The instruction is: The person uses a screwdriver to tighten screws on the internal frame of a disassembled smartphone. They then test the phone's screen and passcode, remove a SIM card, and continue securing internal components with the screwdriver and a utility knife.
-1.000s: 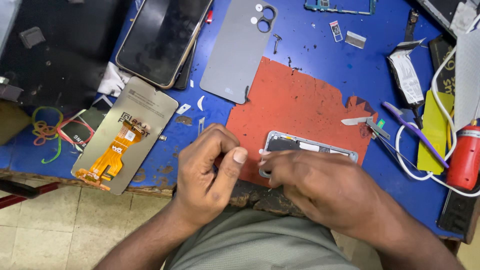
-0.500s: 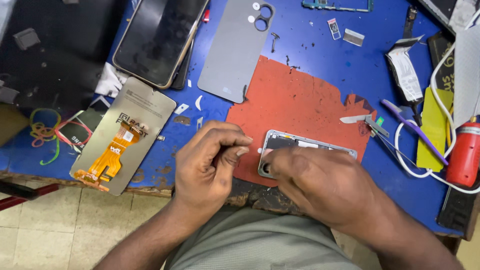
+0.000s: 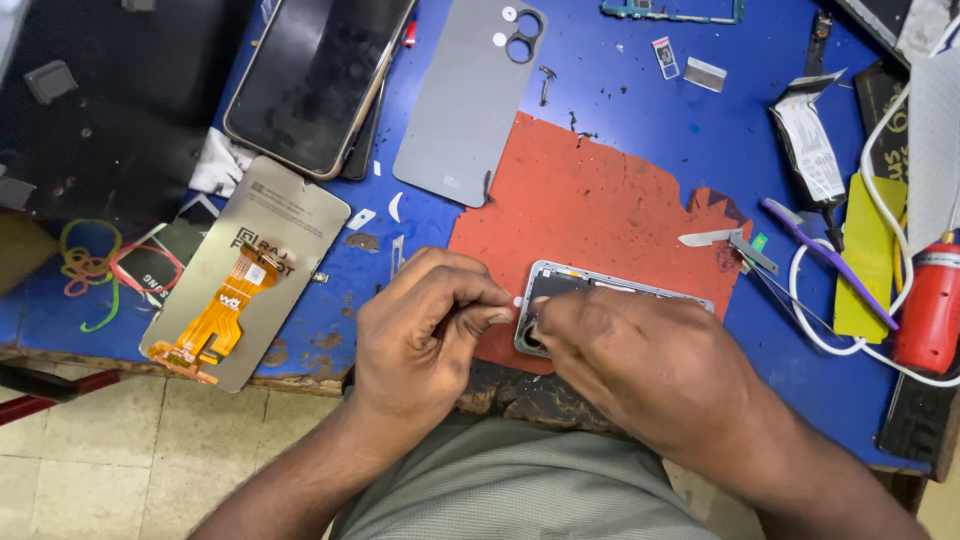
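Note:
An opened phone body (image 3: 620, 290) with a silver frame lies on a worn red mat (image 3: 590, 205) near the bench's front edge. My right hand (image 3: 640, 365) rests over its near half, fingertips pinched at its left corner. My left hand (image 3: 430, 335) is curled just left of the phone, thumb and forefinger pinched together near that same corner. Whether a small part sits between the fingers cannot be told.
A display panel with an orange flex cable (image 3: 240, 280) lies at the left front. Behind are a dark phone (image 3: 315, 80) and a grey back cover (image 3: 470, 100). At the right lie tweezers (image 3: 735, 245), a purple tool (image 3: 825, 260), a white cable (image 3: 830, 330) and a red bottle (image 3: 925, 310).
Both hands stay at the phone's left corner. My left fingers have closed a little tighter toward the corner; the view shifted slightly.

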